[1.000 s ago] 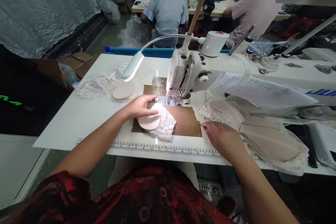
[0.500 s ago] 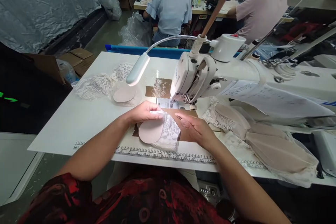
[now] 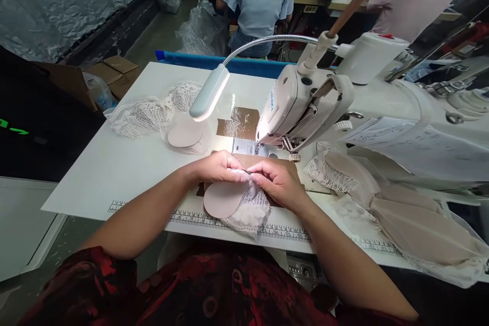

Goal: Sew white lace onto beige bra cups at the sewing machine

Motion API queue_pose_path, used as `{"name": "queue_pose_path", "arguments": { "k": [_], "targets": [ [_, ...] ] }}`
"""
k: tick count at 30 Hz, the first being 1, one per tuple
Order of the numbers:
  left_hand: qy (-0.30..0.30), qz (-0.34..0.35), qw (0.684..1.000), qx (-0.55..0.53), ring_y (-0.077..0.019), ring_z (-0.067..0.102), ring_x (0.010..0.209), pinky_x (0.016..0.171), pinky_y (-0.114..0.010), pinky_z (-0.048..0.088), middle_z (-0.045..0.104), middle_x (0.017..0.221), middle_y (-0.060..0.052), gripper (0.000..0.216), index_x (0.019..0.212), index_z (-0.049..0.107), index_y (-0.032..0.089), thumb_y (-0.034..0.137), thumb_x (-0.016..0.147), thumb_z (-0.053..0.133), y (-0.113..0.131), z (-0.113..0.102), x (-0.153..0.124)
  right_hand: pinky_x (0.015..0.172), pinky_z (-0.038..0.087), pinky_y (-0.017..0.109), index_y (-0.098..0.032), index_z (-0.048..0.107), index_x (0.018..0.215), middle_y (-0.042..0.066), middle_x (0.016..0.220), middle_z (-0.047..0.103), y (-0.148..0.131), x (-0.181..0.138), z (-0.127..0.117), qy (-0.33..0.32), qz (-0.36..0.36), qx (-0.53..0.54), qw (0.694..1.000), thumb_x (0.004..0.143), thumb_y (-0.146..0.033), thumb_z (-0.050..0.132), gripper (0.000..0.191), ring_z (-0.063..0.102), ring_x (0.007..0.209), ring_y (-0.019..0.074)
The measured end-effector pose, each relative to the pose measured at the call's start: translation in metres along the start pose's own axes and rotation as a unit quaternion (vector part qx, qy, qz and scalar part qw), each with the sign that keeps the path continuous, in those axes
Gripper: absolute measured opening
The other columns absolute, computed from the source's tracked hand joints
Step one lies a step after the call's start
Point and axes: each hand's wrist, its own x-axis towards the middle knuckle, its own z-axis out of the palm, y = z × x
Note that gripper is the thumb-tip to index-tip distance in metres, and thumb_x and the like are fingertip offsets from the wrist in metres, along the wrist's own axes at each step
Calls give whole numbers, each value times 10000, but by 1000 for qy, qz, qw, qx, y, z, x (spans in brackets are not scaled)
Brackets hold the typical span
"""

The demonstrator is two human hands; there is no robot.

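A beige oval pad [image 3: 221, 199] lies on a piece of white lace [image 3: 250, 208] at the near edge of the white sewing table [image 3: 126, 168]. My left hand [image 3: 217, 167] pinches the top edge of the pad and lace. Close beside it, my right hand [image 3: 275, 179] also pinches the lace edge, fingers curled. Both hands sit just in front of the needle area of the white sewing machine [image 3: 305, 107], on a brown plate [image 3: 280, 163].
A gooseneck lamp [image 3: 209, 92] hangs over another beige pad [image 3: 186, 134] and a lace heap [image 3: 147, 112] at the back left. Stacked beige and lace pieces [image 3: 405, 214] lie right. A ruler strip [image 3: 282, 233] runs along the table front. Two people sit at benches behind.
My right hand came in from the right side of the table to the lace piece and closed on its edge beside my left hand. The view tilted nearer the machine.
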Motion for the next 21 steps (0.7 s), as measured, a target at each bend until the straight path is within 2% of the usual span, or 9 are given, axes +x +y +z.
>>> {"name": "queue_pose_path", "arguments": {
  "k": [3, 5, 7, 9, 11, 13, 17, 21],
  "targets": [
    [4, -6, 1000, -1, -81, 429, 524, 461, -209, 307, 507, 580, 12, 339, 713, 669, 108, 440, 772, 688, 1, 3, 1, 720, 484, 311, -180, 662, 949, 53, 895, 679, 4, 0, 5, 38, 27, 37, 998, 860, -355, 551, 226, 618, 801, 172],
    [11, 9, 1000, 9, -114, 531, 626, 546, -220, 398, 614, 703, -22, 307, 822, 705, 118, 421, 779, 683, 0, 2, 3, 734, 497, 318, -190, 629, 1037, 61, 947, 672, 5, 1, 8, 50, 52, 90, 993, 814, -388, 612, 298, 624, 848, 188],
    [-2, 25, 999, 36, -142, 590, 747, 640, -229, 446, 671, 849, -46, 292, 927, 712, 136, 386, 778, 686, 0, -2, 2, 735, 497, 318, -201, 604, 1096, 57, 953, 666, 4, 2, 9, 24, 78, 117, 990, 778, -396, 650, 376, 622, 864, 197],
    [-29, 18, 997, 76, -152, 606, 809, 675, -226, 458, 678, 937, -54, 311, 1018, 693, 154, 333, 765, 697, 2, -10, -1, 700, 478, 308, -195, 633, 1020, 44, 888, 661, 4, 1, 8, 1, 103, 96, 990, 776, -382, 639, 308, 607, 813, 190],
    [-39, -5, 992, 118, -138, 596, 762, 631, -208, 447, 665, 892, -44, 310, 1031, 679, 152, 291, 755, 695, 4, -21, -8, 639, 440, 287, -180, 649, 869, 25, 784, 633, 5, 0, 4, 4, 119, 65, 991, 781, -365, 612, 208, 569, 722, 167],
    [-17, -15, 990, 136, -114, 563, 681, 591, -200, 426, 624, 788, -17, 301, 1023, 670, 144, 274, 751, 684, 6, -30, -15, 578, 392, 263, -176, 626, 791, 0, 702, 585, 8, -4, -1, -4, 131, 60, 990, 771, -353, 608, 179, 518, 645, 140],
    [34, -4, 991, 129, -96, 524, 631, 613, -219, 431, 552, 721, 16, 326, 1052, 648, 136, 260, 751, 660, 8, -35, -23, 555, 349, 246, -179, 599, 805, -16, 698, 548, 12, -10, -8, -54, 136, 82, 986, 778, -358, 599, 181, 476, 624, 122],
    [50, 8, 989, 137, -99, 517, 644, 610, -216, 419, 525, 726, 18, 286, 1029, 638, 138, 258, 769, 633, 7, -30, -21, 575, 344, 245, -180, 580, 809, -22, 710, 516, 12, -10, -6, -26, 124, 77, 989, 772, -395, 618, 221, 449, 632, 116]
  ]
}}
